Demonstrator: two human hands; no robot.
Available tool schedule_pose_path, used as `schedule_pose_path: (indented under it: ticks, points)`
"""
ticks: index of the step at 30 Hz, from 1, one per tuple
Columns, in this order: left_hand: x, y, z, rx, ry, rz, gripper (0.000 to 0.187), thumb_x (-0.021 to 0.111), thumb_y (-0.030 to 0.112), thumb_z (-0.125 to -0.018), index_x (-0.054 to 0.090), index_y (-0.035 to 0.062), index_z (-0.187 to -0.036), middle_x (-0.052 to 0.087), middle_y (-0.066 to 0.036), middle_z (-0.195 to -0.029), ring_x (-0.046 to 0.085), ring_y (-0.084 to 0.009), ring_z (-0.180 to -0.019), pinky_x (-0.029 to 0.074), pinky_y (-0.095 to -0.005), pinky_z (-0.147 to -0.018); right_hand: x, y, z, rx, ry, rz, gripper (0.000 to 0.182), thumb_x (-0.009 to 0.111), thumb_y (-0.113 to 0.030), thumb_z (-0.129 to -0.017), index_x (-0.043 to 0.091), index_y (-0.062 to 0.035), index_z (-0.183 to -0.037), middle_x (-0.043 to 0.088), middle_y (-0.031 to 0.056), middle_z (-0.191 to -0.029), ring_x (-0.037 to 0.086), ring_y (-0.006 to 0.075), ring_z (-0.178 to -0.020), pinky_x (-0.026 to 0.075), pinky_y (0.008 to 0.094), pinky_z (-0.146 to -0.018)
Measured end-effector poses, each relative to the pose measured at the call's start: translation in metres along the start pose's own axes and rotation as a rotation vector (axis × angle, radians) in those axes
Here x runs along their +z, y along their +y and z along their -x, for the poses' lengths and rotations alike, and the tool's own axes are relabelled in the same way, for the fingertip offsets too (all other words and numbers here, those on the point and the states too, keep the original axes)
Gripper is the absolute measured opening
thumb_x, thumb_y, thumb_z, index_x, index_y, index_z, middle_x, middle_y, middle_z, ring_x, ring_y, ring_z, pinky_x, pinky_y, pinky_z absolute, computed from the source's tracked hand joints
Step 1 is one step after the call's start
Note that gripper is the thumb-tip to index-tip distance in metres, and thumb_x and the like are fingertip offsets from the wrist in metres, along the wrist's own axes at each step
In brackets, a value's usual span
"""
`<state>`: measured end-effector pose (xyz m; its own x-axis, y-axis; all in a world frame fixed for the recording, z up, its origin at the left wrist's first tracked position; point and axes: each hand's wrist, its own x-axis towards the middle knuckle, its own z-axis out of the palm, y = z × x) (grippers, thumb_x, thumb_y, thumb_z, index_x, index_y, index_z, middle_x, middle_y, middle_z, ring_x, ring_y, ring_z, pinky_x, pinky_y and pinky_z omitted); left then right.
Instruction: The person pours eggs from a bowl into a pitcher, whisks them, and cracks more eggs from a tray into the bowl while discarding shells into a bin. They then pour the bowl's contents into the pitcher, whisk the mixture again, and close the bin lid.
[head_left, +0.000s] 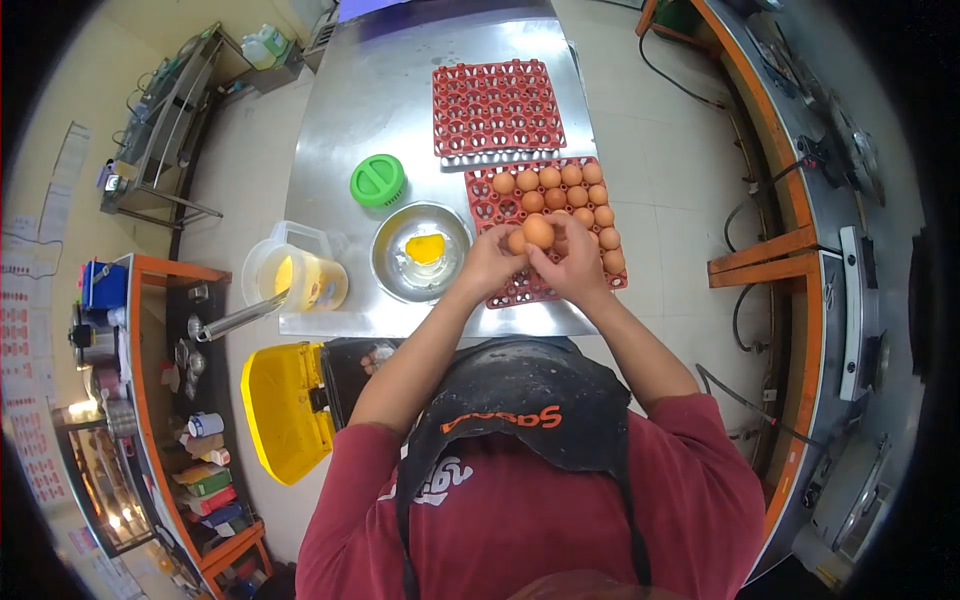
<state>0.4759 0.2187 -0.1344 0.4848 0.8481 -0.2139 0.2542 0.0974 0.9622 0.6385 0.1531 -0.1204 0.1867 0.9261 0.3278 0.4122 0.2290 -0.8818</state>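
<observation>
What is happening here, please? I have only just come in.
Someone is handling eggs: the left hand and right hand meet around two of them above a red tray, which holds many more. To the left on the steel table, a metal bowl has something yellow in it, like egg yolk, and a jug holds yellow liquid. A green lid lies beyond the bowl.

Your shirt [540, 520]: maroon, white lettering [445, 482] toward the left
Your sleeves [690, 430]: short, maroon
Your apron [520, 378]: black, pale-specked, orange lettering [547, 416]
Your straps [638, 535]: black, left and right
Your left hand [490, 264], right hand [577, 262]: bare
</observation>
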Motion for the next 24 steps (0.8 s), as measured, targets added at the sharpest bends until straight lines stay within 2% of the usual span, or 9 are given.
schedule_pose_path:
  ticks: [2,5,12,15,16,18,19,21,24]
  points:
    - [-0.002,0.004,0.002,-0.008,-0.003,-0.041,0.054,0.086,0.011,-0.08,0.058,-0.0042,-0.124,0.071,-0.01,-0.108,0.068,-0.0136,-0.094,0.057,-0.0277,-0.08,0.005,0.005,-0.004,0.114,0.118,-0.141,0.032,0.071,-0.012,-0.091,0.057,0.0001,-0.118,0.064,0.0095,-0.109,0.065,0.0163,-0.094,0.053,0.0312,-0.086]
    - [-0.002,-0.005,0.004,0.012,0.03,-0.071,0.056,0.087,0.016,-0.078,0.059,-0.002,-0.124,0.071,-0.01,-0.105,0.069,-0.0178,-0.092,0.057,-0.0319,-0.079,-0.013,-0.004,-0.012,0.63,0.168,-0.697,0.025,0.062,-0.019,-0.099,0.058,-0.0015,-0.116,0.067,0.0092,-0.104,0.065,0.0145,-0.086,0.052,0.0296,-0.078]
    - [0.004,-0.039,-0.002,0.289,0.246,-0.968,0.062,0.086,0.029,-0.072,0.063,0.0041,-0.123,0.067,-0.017,-0.102,0.063,-0.0401,-0.093,0.05,-0.0513,-0.084,-0.021,-0.013,-0.022,0.807,-0.101,-1.039,0.037,0.052,-0.037,-0.104,0.062,-0.0032,-0.114,0.071,0.0098,-0.093,0.064,0.0142,-0.075,0.049,0.0269,-0.067]
    - [-0.009,-0.017,0.016,0.254,0.392,-0.879,0.056,0.081,0.029,-0.078,0.064,0.004,-0.124,0.064,-0.019,-0.103,0.062,-0.0382,-0.095,0.05,-0.0505,-0.085,-0.003,-0.02,-0.027,0.793,-0.236,-1.013,0.037,0.052,-0.037,-0.104,0.063,-0.0037,-0.115,0.071,0.0092,-0.094,0.064,0.0136,-0.076,0.051,0.026,-0.068]
    - [-0.026,-0.029,0.016,0.259,0.323,-0.782,0.051,0.072,0.031,-0.089,0.061,0.0052,-0.131,0.067,-0.018,-0.106,0.064,-0.0331,-0.093,0.051,-0.0466,-0.082,0.002,-0.03,-0.031,0.744,-0.33,-0.916,0.037,0.052,-0.036,-0.104,0.064,-0.0033,-0.115,0.071,0.0087,-0.095,0.065,0.0128,-0.077,0.052,0.0244,-0.068]
    - [-0.059,-0.055,0.019,0.186,0.366,-0.173,0.045,0.061,0.032,-0.099,0.059,0.0069,-0.137,0.068,-0.011,-0.11,0.064,-0.0201,-0.089,0.051,-0.035,-0.074,0.021,-0.042,-0.039,0.681,-0.471,-0.679,0.032,0.056,-0.032,-0.102,0.061,-0.0039,-0.116,0.069,0.0083,-0.092,0.064,0.0116,-0.072,0.05,0.0234,-0.061]
    - [-0.081,-0.004,0.054,-0.088,0.193,0.249,0.041,0.055,0.032,-0.104,0.061,0.0072,-0.136,0.068,-0.005,-0.11,0.06,-0.0095,-0.085,0.047,-0.0244,-0.069,0.035,-0.045,-0.041,0.669,-0.523,-0.567,0.03,0.058,-0.03,-0.101,0.059,-0.0042,-0.116,0.069,0.0082,-0.091,0.064,0.0109,-0.069,0.05,0.0229,-0.058]
    - [-0.11,-0.008,0.073,0.088,0.095,0.082,0.043,0.059,0.032,-0.103,0.06,0.0072,-0.138,0.068,-0.001,-0.105,0.06,-0.0074,-0.082,0.046,-0.0225,-0.066,0.069,-0.033,-0.044,0.65,-0.621,-0.504,0.03,0.062,-0.032,-0.101,0.056,-0.0055,-0.114,0.068,0.0079,-0.088,0.063,0.01,-0.065,0.047,0.0216,-0.053]
    - [-0.13,-0.021,0.089,0.033,0.162,0.138,0.04,0.071,0.024,-0.096,0.063,0.0032,-0.129,0.069,-0.002,-0.101,0.062,-0.0084,-0.084,0.048,-0.0233,-0.067,0.111,-0.037,-0.05,0.591,-0.715,-0.394,0.033,0.063,-0.037,-0.101,0.056,-0.006,-0.112,0.069,0.0083,-0.091,0.063,0.0105,-0.066,0.048,0.0234,-0.055]
